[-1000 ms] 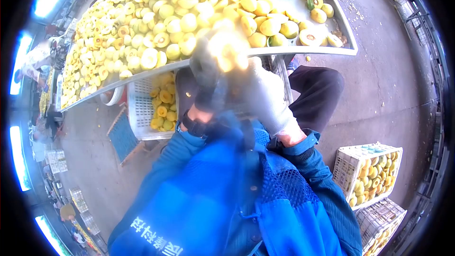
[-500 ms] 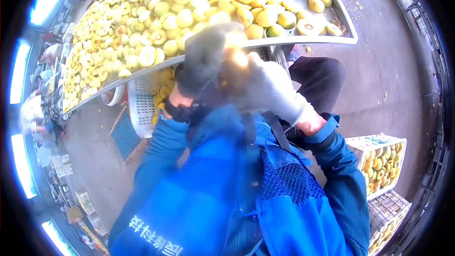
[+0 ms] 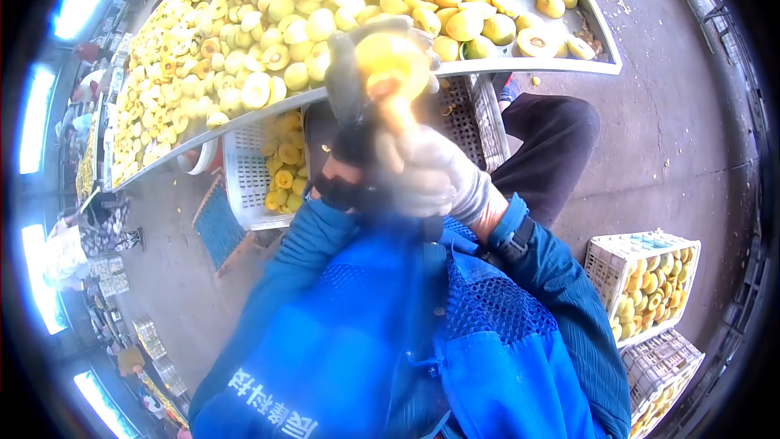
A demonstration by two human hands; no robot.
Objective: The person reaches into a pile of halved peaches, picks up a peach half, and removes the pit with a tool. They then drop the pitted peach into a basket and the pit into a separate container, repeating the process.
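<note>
Floor (image 3: 666, 142): grey and hard, sprinkled with pale scraps on the far right.
Table (image 3: 528, 66): metal, with a raised pale rim, tilted across my view and heaped with fruit halves (image 3: 256, 91); towards its right end the heap thins out and bare metal shows.
Left hand (image 3: 345, 73): dark-gloved, fingers curled round a yellow fruit (image 3: 392, 61), which sits in its grasp just in front of the table's near rim, lit so brightly that its edges blur.
Right hand (image 3: 426, 171): in a pale glove, fingers bent in, just below the fruit and close to the other hand; I can't tell whether it grips anything, as the part nearest the fruit is smeared.
Clothing: blue apron (image 3: 341, 333) with white lettering, over dark blue sleeves (image 3: 561, 301).
Under the table: white crate (image 3: 246, 183) on the left, partly filled with yellow fruit pieces (image 3: 284, 167), with a blue-topped stool (image 3: 218, 228) just beside it.
Right side: two crates stacked, the upper crate (image 3: 600, 264) above the lower crate (image 3: 642, 374), fruit in both.
Far left: people at work, small and indistinct, beside bright strips of light (image 3: 36, 122).
</note>
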